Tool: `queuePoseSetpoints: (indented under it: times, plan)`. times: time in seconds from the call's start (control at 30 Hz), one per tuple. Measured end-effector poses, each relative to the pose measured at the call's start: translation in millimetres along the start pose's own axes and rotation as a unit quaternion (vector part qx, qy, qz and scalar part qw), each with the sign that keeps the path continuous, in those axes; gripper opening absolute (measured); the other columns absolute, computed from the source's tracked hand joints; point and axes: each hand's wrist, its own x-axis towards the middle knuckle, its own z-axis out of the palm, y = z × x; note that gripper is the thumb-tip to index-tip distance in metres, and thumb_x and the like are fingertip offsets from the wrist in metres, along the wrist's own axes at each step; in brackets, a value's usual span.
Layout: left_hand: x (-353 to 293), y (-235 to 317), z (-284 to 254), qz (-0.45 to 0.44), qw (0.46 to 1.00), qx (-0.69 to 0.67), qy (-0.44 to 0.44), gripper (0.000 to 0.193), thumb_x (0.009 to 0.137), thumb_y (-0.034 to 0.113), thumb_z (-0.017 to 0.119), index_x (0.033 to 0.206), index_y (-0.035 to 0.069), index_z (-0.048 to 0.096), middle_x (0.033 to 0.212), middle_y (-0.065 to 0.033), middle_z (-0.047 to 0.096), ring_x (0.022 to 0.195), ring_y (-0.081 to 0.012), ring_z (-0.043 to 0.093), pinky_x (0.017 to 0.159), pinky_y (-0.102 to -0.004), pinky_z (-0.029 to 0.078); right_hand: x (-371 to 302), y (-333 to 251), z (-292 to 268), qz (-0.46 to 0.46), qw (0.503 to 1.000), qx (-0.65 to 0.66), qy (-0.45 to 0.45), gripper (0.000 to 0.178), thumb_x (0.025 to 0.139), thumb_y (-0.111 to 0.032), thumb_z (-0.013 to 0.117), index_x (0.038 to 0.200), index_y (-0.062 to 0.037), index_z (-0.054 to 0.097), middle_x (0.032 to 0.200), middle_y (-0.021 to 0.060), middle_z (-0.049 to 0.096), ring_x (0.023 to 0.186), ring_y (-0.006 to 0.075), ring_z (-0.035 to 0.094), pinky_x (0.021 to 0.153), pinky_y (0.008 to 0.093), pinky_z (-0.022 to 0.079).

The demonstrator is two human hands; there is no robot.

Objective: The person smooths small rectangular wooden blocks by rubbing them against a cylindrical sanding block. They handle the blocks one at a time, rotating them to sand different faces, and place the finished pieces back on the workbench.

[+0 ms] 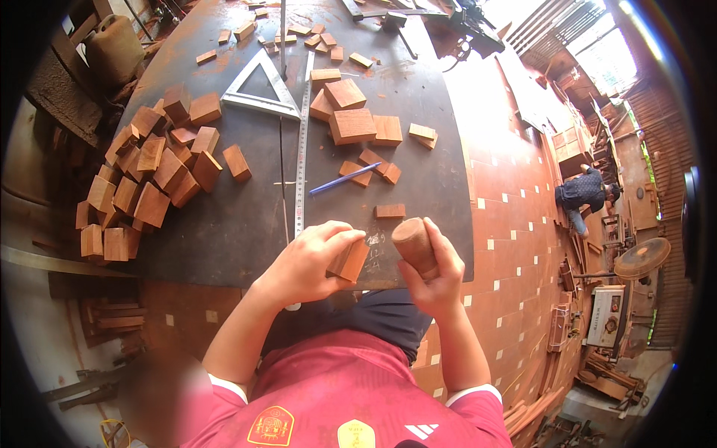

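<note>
Near the front edge of a dark metal-topped table (433,175), my left hand (310,257) grips a reddish-brown wooden block (351,260) between thumb and fingers. To its right, my right hand (439,275) is wrapped round a short wooden cylinder (417,245), its round end tilted up and away from me. The two pieces are apart. Just beyond them lies a small wooden block (390,211). A blue pen (345,178) rests farther back beside several more blocks (353,127). Left of the pen, a long ruler strip (302,149) runs away from me.
A large heap of wooden blocks (170,172) covers the table's left side. A metal triangle square (263,110) lies beyond it, with small offcuts (321,45) at the far end. On the right, past a tiled floor (508,246), another person (584,193) bends near a round fan (642,258).
</note>
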Motion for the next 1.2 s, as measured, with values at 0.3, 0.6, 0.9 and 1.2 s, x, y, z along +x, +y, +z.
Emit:
queuePoseSetpoints:
  times: [0.3,0.6,0.9,1.2]
  plan:
    - [12.7,8.9,-4.5,0.027,0.996,0.064,-0.061,0.087,0.067,0.019,0.097,0.145,0.008,0.061,0.139,-0.014,0.065,0.132,-0.0349,0.061,0.115,-0.0483,0.043,-20.4,-5.1,-2.8,-0.003,0.997,-0.013,-0.077,0.072,0.079,-0.001,0.086,0.146,0.0012,0.06,0.127,0.0235,0.07,0.116,0.0402,0.07,0.099,0.0442,0.057]
    - [15.1,10.8,7.5,0.035,0.993,0.094,-0.067,0.079,0.069,0.027,0.096,0.139,0.007,0.065,0.134,-0.0127,0.066,0.127,-0.0318,0.063,0.111,-0.0466,0.043,-30.6,9.8,-3.6,0.002,0.996,-0.007,-0.085,0.073,0.077,-0.002,0.087,0.145,0.0002,0.061,0.125,0.0226,0.068,0.113,0.041,0.068,0.098,0.0465,0.056]
    - [16.6,14.6,13.0,0.014,0.99,0.121,-0.076,0.075,0.07,0.027,0.095,0.135,0.005,0.066,0.13,-0.012,0.065,0.126,-0.0298,0.061,0.111,-0.0463,0.036,-31.1,17.3,-7.6,-0.037,0.995,-0.026,-0.093,0.072,0.073,-0.004,0.088,0.141,-0.0033,0.064,0.122,0.0204,0.069,0.108,0.0401,0.067,0.093,0.0475,0.054]
    - [20.1,16.8,12.1,0.02,0.989,0.119,-0.084,0.075,0.065,0.027,0.095,0.131,0.003,0.067,0.127,-0.0117,0.067,0.122,-0.0307,0.063,0.105,-0.045,0.037,-45.6,14.2,-10.3,-0.088,0.987,0.03,-0.128,0.066,0.077,-0.004,0.088,0.138,-0.0023,0.065,0.123,0.022,0.069,0.106,0.0394,0.069,0.094,0.0475,0.055]
